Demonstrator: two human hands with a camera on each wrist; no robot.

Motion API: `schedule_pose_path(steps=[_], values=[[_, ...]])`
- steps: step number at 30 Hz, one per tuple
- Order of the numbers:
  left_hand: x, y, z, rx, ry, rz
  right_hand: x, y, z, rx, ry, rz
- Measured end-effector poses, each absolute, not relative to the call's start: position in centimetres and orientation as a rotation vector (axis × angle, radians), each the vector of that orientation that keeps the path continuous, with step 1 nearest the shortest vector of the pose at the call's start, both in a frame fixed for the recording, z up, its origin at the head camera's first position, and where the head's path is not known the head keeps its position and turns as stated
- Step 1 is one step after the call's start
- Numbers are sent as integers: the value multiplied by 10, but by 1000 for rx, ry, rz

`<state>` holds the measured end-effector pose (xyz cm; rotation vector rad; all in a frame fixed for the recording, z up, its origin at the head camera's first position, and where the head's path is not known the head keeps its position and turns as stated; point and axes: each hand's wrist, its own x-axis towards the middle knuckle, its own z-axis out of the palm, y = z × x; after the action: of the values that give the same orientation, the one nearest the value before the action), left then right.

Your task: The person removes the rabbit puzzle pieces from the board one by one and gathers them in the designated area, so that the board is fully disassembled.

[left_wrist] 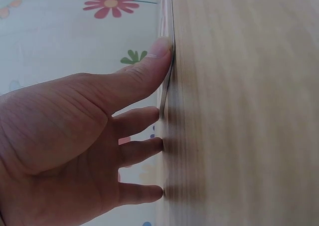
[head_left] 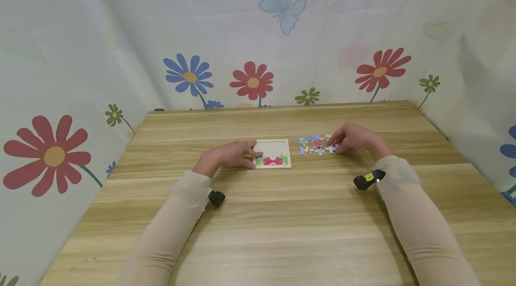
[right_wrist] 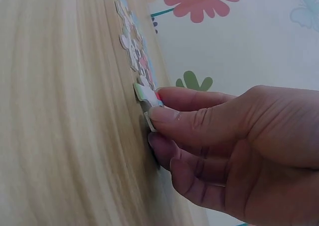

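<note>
A jigsaw piece (right_wrist: 145,93) sits between the thumb and fingertips of the right hand (head_left: 355,136), which pinches it at the right-hand edge of a cluster of loose pieces (head_left: 318,144). These pieces, patterned in blue, pink, white and yellow, lie close together on the tabletop, a little right of a shallow pale-rimmed tray (head_left: 289,153). Along the tray's near side runs a green strip with red shapes (head_left: 273,160); the area beyond it is whitish. The left hand (head_left: 231,153) is spread at the tray's left edge, its thumb on the near left corner and a finger reaching over the rim. Both arms wear beige sleeves (head_left: 177,214), with a small black device at each wrist. Beneath everything is the wood-grain tabletop (head_left: 274,223), and behind it hangs a white backdrop (head_left: 225,17) printed with flowers and a butterfly (head_left: 285,8).
</note>
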<state>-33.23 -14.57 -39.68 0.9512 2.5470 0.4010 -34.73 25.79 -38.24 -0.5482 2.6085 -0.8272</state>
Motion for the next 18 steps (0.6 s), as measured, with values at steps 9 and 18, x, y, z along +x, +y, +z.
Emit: schedule_pose_path(steps=[9, 18], values=[[-332, -145, -397, 918, 2546, 426, -346, 252, -382, -529, 2632, -788], [-331, -145, -396, 904, 2561, 416, -347, 254, -385, -517, 2637, -797]])
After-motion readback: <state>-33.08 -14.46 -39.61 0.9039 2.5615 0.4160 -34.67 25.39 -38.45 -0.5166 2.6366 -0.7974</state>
